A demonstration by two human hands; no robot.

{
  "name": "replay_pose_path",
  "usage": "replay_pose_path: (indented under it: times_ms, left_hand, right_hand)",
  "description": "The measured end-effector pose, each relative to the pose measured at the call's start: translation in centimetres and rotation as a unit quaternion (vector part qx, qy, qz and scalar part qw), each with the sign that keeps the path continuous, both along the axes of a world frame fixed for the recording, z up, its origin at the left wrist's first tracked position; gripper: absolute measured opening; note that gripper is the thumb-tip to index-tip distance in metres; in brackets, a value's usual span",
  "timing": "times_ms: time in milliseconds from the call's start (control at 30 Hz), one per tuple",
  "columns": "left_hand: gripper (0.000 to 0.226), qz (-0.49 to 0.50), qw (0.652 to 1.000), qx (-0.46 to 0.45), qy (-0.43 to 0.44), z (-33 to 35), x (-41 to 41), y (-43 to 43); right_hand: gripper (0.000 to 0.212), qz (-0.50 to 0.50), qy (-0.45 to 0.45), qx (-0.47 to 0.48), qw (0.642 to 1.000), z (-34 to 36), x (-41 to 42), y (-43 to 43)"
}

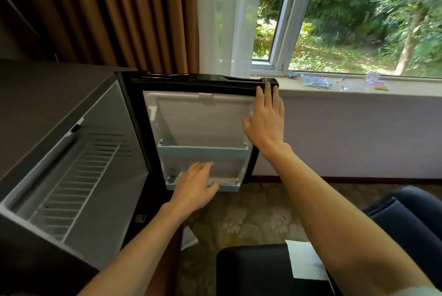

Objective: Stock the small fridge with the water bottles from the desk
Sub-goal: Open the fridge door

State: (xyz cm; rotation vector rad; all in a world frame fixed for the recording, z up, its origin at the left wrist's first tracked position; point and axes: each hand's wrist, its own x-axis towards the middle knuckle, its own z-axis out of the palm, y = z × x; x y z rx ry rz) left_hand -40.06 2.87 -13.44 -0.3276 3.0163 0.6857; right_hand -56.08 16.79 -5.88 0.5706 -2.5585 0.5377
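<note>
Left hand [195,185] and right hand [264,123] touch open fridge door [198,118].

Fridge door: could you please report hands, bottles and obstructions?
Right hand flat on top corner of open fridge door. Left hand open at lower door shelf. No water bottles in view. Nothing seen blocking the door.

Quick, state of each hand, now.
Left hand: open, fingers loosely spread over the lower door shelf, holding nothing.
Right hand: open, straight fingers against the top corner of the fridge door.
</note>
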Motion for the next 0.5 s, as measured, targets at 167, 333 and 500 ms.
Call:
replay_pose_path:
  times_ms: [167, 333, 500]
  left_hand:
    - [0.050, 0.086, 0.991, 0.085, 0.050, 0.8, 1.5, -2.2]
    - [0.043, 0.190, 0.969, 0.119, 0.106, 3.0, 6.3, -4.7]
    - [0.041, 0.279, 0.938, 0.123, 0.163, 5.2, 14.4, -6.4]
  right_hand:
    - [0.073, 0.068, 0.039, -0.017, 0.997, -1.8, 3.1, -3.1]
    - [0.059, 0.190, 0.030, -0.049, 0.980, -2.6, 8.6, -7.3]
    - [0.051, 0.310, 0.012, -0.081, 0.947, -2.2, 15.7, -11.3]
